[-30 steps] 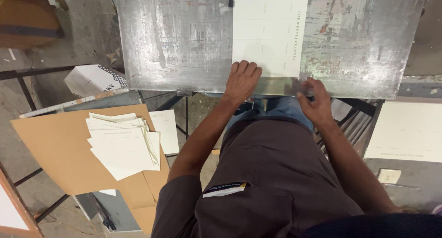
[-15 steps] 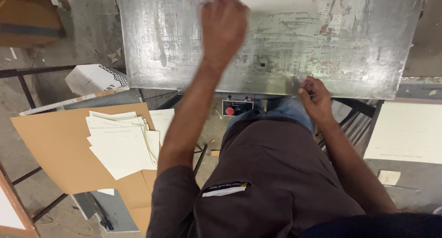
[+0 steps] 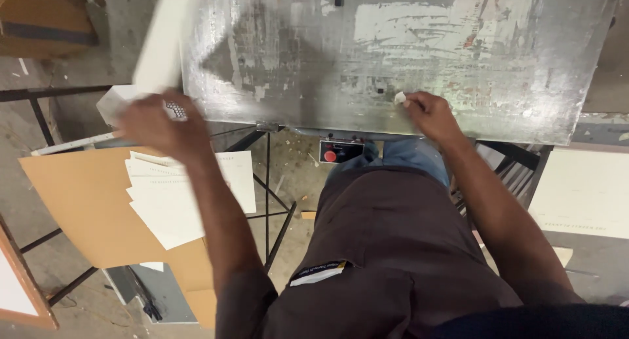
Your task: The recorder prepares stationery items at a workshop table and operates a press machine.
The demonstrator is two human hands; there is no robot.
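Observation:
My left hand [image 3: 156, 124] grips a white sheet [image 3: 159, 47], blurred with motion, which rises from the hand at the left edge of the worn metal table [image 3: 406, 51]. Below that hand lies a fanned stack of white sheets [image 3: 177, 195] on a brown cardboard panel [image 3: 85, 208]. My right hand [image 3: 429, 113] rests on the table's near edge, its fingers pinched on a small white scrap [image 3: 399, 98].
A control box with a red button [image 3: 331, 154] hangs under the table's near edge. A pale sheet [image 3: 583, 191] lies at the right. A black metal stand [image 3: 268, 201] holds the cardboard. A cardboard box [image 3: 39, 18] sits at the top left.
The white sheet has left the tabletop. My left hand pushed up over the table, then swung left and down with the sheet. My right hand stayed at the near edge.

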